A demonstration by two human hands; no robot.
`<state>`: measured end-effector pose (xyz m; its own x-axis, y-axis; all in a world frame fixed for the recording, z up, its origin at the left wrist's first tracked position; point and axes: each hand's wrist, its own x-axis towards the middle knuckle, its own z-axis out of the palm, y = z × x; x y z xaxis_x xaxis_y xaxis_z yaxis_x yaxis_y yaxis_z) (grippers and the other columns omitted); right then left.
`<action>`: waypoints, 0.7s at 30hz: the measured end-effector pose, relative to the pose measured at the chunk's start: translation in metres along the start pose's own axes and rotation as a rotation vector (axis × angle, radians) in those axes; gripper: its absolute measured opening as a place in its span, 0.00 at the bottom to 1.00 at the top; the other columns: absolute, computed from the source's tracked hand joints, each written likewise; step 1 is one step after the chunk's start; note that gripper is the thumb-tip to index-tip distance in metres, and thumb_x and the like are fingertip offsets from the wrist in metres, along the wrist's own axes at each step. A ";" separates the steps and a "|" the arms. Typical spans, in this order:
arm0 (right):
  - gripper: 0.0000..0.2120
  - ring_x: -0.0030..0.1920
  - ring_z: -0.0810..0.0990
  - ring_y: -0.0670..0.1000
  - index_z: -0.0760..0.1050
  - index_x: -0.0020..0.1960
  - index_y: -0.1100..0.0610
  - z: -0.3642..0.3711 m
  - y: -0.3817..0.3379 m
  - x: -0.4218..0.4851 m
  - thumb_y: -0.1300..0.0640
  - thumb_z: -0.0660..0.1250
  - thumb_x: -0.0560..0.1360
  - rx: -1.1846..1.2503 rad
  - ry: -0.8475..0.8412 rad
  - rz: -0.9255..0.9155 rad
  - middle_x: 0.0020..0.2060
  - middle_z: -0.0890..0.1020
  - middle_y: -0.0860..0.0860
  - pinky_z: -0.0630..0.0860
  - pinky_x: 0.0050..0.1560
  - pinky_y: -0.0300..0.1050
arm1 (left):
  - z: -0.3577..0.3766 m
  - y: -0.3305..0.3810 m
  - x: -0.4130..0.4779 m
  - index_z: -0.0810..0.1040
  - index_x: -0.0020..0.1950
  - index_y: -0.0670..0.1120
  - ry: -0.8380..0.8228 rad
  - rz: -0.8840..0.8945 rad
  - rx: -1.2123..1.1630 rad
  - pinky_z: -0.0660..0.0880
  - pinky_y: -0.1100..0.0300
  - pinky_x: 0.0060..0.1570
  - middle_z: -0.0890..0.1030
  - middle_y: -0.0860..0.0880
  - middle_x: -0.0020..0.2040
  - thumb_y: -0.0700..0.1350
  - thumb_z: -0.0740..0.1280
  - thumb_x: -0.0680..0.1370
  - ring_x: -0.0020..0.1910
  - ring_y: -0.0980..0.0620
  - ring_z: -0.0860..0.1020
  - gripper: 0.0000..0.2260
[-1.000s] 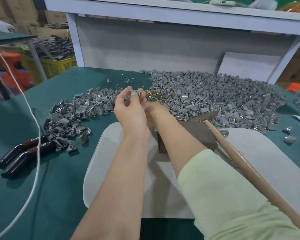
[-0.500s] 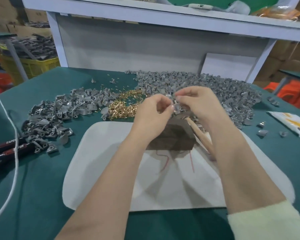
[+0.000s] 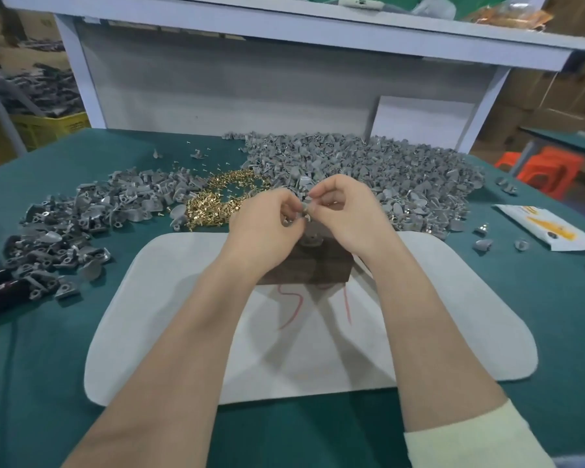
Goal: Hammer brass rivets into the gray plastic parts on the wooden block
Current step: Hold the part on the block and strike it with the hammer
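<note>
Just above the far edge of the wooden block (image 3: 304, 270), the left hand (image 3: 267, 224) and the right hand (image 3: 348, 214) meet fingertip to fingertip, both with fingers curled and pinching one small gray plastic part (image 3: 305, 208); whether a rivet is held with it cannot be told. The block stands on a white mat (image 3: 183, 315). The loose brass rivets (image 3: 217, 201) lie beyond the block to its left, and a big heap of gray parts (image 3: 402, 173) lies beyond it to the right.
</note>
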<state>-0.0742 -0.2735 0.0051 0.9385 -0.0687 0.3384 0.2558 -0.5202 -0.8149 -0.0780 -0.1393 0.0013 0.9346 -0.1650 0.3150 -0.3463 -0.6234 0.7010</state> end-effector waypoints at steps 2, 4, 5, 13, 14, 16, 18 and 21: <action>0.06 0.40 0.77 0.47 0.74 0.47 0.56 -0.002 -0.001 0.000 0.65 0.68 0.73 -0.006 -0.008 -0.012 0.37 0.79 0.48 0.73 0.47 0.38 | 0.001 0.000 0.000 0.75 0.46 0.53 0.045 0.035 -0.018 0.74 0.53 0.55 0.77 0.57 0.40 0.44 0.68 0.76 0.47 0.52 0.77 0.04; 0.07 0.42 0.78 0.48 0.74 0.47 0.55 -0.003 -0.002 -0.001 0.65 0.68 0.73 -0.011 -0.020 -0.010 0.39 0.80 0.50 0.75 0.49 0.41 | 0.002 0.000 0.001 0.76 0.45 0.52 0.066 0.072 -0.010 0.75 0.55 0.52 0.77 0.57 0.40 0.43 0.67 0.76 0.45 0.53 0.77 0.04; 0.07 0.42 0.78 0.49 0.75 0.46 0.55 -0.003 -0.003 -0.001 0.65 0.68 0.73 -0.002 -0.022 -0.001 0.40 0.80 0.51 0.76 0.49 0.43 | 0.002 -0.001 0.001 0.76 0.44 0.52 0.078 0.088 -0.001 0.75 0.56 0.50 0.77 0.56 0.40 0.43 0.67 0.76 0.44 0.53 0.77 0.04; 0.08 0.31 0.77 0.43 0.78 0.39 0.55 -0.004 -0.006 -0.004 0.64 0.67 0.75 0.185 -0.042 0.092 0.30 0.81 0.47 0.76 0.36 0.34 | 0.004 -0.004 0.004 0.77 0.43 0.52 0.150 0.131 0.020 0.66 0.69 0.36 0.76 0.57 0.39 0.44 0.67 0.76 0.38 0.61 0.73 0.04; 0.08 0.31 0.77 0.42 0.78 0.38 0.55 -0.005 -0.006 -0.005 0.63 0.67 0.76 0.179 -0.038 0.092 0.30 0.81 0.47 0.76 0.36 0.35 | 0.004 -0.003 0.004 0.78 0.43 0.52 0.141 0.136 0.017 0.65 0.71 0.35 0.76 0.58 0.39 0.44 0.67 0.76 0.38 0.62 0.73 0.04; 0.08 0.33 0.78 0.44 0.78 0.39 0.55 -0.007 -0.005 -0.006 0.63 0.66 0.76 0.127 -0.028 0.089 0.31 0.81 0.48 0.77 0.39 0.39 | 0.004 -0.003 0.004 0.79 0.45 0.51 0.102 0.136 0.010 0.67 0.72 0.37 0.78 0.58 0.40 0.45 0.68 0.76 0.38 0.62 0.74 0.02; 0.07 0.38 0.80 0.49 0.77 0.39 0.53 -0.008 -0.003 -0.006 0.61 0.67 0.76 -0.044 -0.019 0.065 0.34 0.82 0.50 0.78 0.46 0.47 | 0.002 -0.005 0.004 0.80 0.48 0.50 0.028 0.117 0.006 0.68 0.74 0.37 0.78 0.58 0.41 0.45 0.69 0.75 0.39 0.62 0.75 0.03; 0.06 0.43 0.79 0.53 0.76 0.40 0.52 -0.009 0.000 -0.009 0.58 0.66 0.76 -0.290 -0.060 0.023 0.37 0.81 0.50 0.75 0.47 0.47 | -0.004 -0.009 0.004 0.79 0.49 0.50 -0.086 0.081 0.059 0.68 0.74 0.37 0.77 0.58 0.41 0.48 0.71 0.74 0.39 0.61 0.74 0.06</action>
<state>-0.0849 -0.2807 0.0063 0.9576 -0.0371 0.2858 0.1654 -0.7414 -0.6504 -0.0715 -0.1311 -0.0012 0.9082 -0.2795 0.3114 -0.4178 -0.6490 0.6358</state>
